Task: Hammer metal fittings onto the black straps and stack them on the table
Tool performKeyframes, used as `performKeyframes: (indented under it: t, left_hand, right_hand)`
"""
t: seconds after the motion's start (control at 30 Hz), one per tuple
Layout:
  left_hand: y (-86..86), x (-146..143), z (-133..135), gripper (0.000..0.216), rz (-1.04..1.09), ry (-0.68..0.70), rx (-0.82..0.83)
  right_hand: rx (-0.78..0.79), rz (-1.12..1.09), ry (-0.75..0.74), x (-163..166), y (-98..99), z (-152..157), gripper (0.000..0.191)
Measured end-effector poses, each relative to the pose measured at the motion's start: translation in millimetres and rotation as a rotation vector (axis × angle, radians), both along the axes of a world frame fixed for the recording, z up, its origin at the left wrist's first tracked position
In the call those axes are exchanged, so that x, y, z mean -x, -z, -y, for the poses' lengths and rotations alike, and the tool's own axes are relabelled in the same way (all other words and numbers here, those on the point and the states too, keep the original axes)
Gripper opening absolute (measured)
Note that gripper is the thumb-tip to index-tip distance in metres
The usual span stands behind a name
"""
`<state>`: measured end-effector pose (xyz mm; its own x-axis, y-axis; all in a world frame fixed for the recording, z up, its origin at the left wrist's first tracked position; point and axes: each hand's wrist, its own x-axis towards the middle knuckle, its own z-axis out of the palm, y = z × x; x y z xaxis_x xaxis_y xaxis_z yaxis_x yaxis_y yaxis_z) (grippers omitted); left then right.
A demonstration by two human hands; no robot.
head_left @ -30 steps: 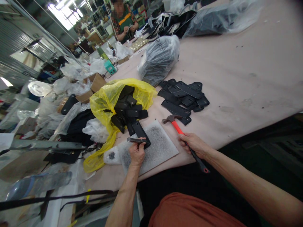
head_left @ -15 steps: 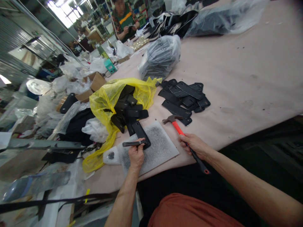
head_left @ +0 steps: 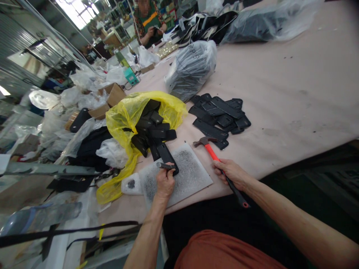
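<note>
My left hand (head_left: 165, 182) is closed round a short metal punch (head_left: 165, 166), whose tip lies on a black leather strap (head_left: 167, 157). The strap rests on a white, pitted cutting board (head_left: 185, 175) at the table's near edge. My right hand (head_left: 230, 172) grips the handle of a hammer (head_left: 213, 153) with a red and black shaft; its steel head rests on the table just right of the board. A yellow plastic bag (head_left: 123, 123) holding more black straps lies open behind the board. A loose pile of black straps (head_left: 218, 116) lies to the right of the bag.
A clear bag of dark parts (head_left: 192, 67) stands behind the piles. Plastic bags, cardboard boxes (head_left: 113, 95) and dark cloth crowd the left side. Another person (head_left: 147, 22) sits at the far end of the pink table (head_left: 294, 86). Dark goods in plastic lie at the back right.
My left hand has turned the punch so that less of it shows and its tip now meets the strap. The hammer and my right hand have hardly moved.
</note>
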<state>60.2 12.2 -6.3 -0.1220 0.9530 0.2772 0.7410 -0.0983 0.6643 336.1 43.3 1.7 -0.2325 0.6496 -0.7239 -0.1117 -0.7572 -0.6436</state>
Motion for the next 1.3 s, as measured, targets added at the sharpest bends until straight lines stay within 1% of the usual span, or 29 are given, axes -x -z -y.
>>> performKeyframes:
  t: [0.2,0.37,0.43,0.5,0.53,0.6,0.73,0.77,0.8,0.83,0.9,0.97,1.03,1.07,1.1,1.13,1.2,1.23,1.27,1.3]
  left_hand:
    - [6.1,-1.8,-4.3,0.012,-0.082,0.067,-0.035]
    - [6.8,-1.8,-2.6,0.016,-0.008,0.041,-0.073]
    - [7.5,-1.7,-1.4,0.017,0.013,0.033,-0.070]
    - [8.9,-1.5,-0.5,0.016,0.032,0.027,-0.068]
    - [9.7,-1.5,-0.1,0.016,0.043,0.023,-0.067]
    - [11.4,-1.3,0.4,0.014,0.065,0.011,-0.060]
    - [13.7,-1.5,1.5,0.013,0.080,-0.018,-0.057]
    - [13.8,-1.6,1.8,0.013,0.081,-0.019,-0.062]
    - [13.8,-1.8,2.1,0.013,0.085,-0.016,-0.067]
    - [13.6,-2.0,2.3,0.013,0.093,-0.011,-0.071]
    - [12.9,-2.3,2.7,0.013,0.107,-0.003,-0.080]
    - [12.1,-2.4,2.8,0.012,0.114,-0.001,-0.084]
    - [11.7,-2.4,2.7,0.012,0.124,-0.003,-0.079]
    - [11.7,-2.4,2.5,0.011,0.132,-0.003,-0.076]
    - [11.9,-2.3,2.4,0.011,0.142,-0.002,-0.072]
    - [12.2,-2.3,2.3,0.012,0.151,0.000,-0.071]
    - [12.8,-2.2,2.3,0.013,0.163,0.006,-0.069]
    - [13.0,-2.1,2.3,0.013,0.167,0.007,-0.069]
    - [13.2,-2.1,2.4,0.013,0.167,0.006,-0.069]
    - [13.2,-2.1,2.5,0.014,0.167,0.006,-0.068]
  right_hand:
    - [-0.024,-0.023,-0.016,-2.3,3.1,0.7,0.017]
    - [-0.035,0.018,-0.016,-0.8,2.7,6.8,0.019]
    - [-0.065,0.077,-0.025,0.7,-2.2,9.6,0.022]
    - [-0.139,0.154,-0.071,1.3,-14.8,9.6,0.027]
    - [-0.201,0.195,-0.111,1.2,-25.1,8.4,0.029]
    - [-0.388,0.285,-0.206,0.9,-54.5,4.2,0.034]
    - [-0.941,0.554,-0.361,7.2,-127.3,0.9,0.036]
    - [-1.071,0.627,-0.389,11.1,-141.1,2.9,0.035]
    - [-1.183,0.698,-0.419,15.6,-151.0,5.6,0.034]
    - [-1.272,0.766,-0.458,20.2,-156.7,8.8,0.033]
    - [-1.382,0.892,-0.581,28.1,-158.6,14.0,0.029]
    - [-1.411,0.997,-0.730,31.8,-157.6,14.8,0.025]
    - [-1.413,1.053,-0.816,31.4,-166.1,11.5,0.023]
    - [-1.421,1.059,-0.805,30.7,-175.1,9.6,0.024]
    - [-1.439,1.046,-0.756,30.4,-186.3,8.1,0.025]
    - [-1.461,1.017,-0.669,30.9,-197.9,7.7,0.027]
    - [-1.489,0.909,-0.403,34.5,-214.7,10.1,0.027]
    - [-1.497,0.845,-0.267,37.1,-216.9,12.6,0.026]
    - [-1.513,0.793,-0.186,39.5,-214.4,15.2,0.026]
    - [-1.533,0.773,-0.182,41.2,-208.1,17.4,0.025]
